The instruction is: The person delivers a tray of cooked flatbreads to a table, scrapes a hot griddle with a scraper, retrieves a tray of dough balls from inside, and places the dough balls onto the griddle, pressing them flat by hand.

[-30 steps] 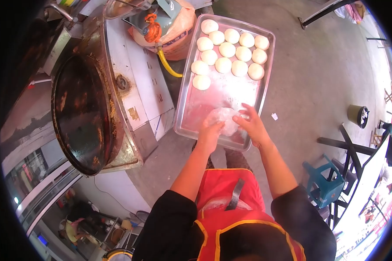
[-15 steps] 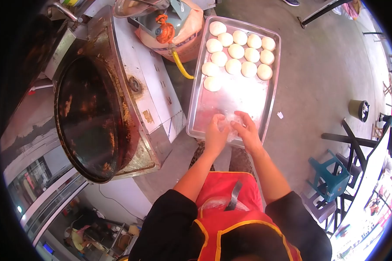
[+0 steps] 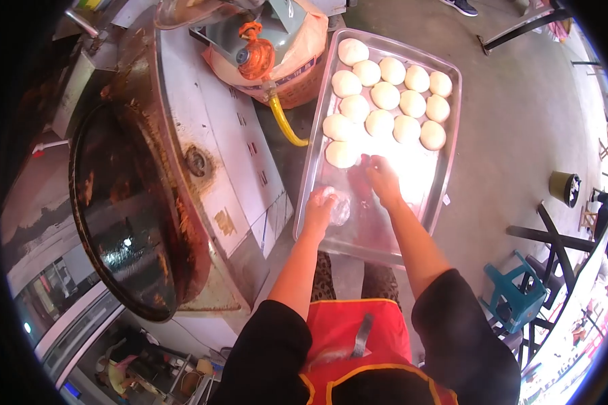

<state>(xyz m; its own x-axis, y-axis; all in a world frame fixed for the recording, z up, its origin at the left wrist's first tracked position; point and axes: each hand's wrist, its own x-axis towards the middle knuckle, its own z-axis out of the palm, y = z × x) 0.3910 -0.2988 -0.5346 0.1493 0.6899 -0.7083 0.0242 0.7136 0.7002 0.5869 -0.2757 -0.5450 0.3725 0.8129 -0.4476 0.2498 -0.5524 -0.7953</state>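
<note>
A metal tray (image 3: pixel 348 241) stretches out in front of me, with several round white dough balls (image 3: pixel 385 96) in rows over its far part. My left hand (image 3: pixel 316 210) is closed around a crumpled piece of clear plastic film (image 3: pixel 338 206) above the tray's near left part. Over the middle of the tray, just nearer to me than the dough balls, is my right hand (image 3: pixel 383 180). Its fingers are drawn together and point down to the left; glare on the metal hides whatever they may hold.
At left stands a large round blackened pan (image 3: pixel 125 216) on a greasy metal stove (image 3: pixel 206 209). Behind it are a gas regulator (image 3: pixel 255 57) and a yellow hose (image 3: pixel 285 121). To the right are a teal stool (image 3: pixel 517 290) and a bucket (image 3: pixel 564 187) on the floor.
My hands, together over the near end of the tray before, are now apart. The left has moved left with the plastic film; the right has moved away from me toward the dough balls.
</note>
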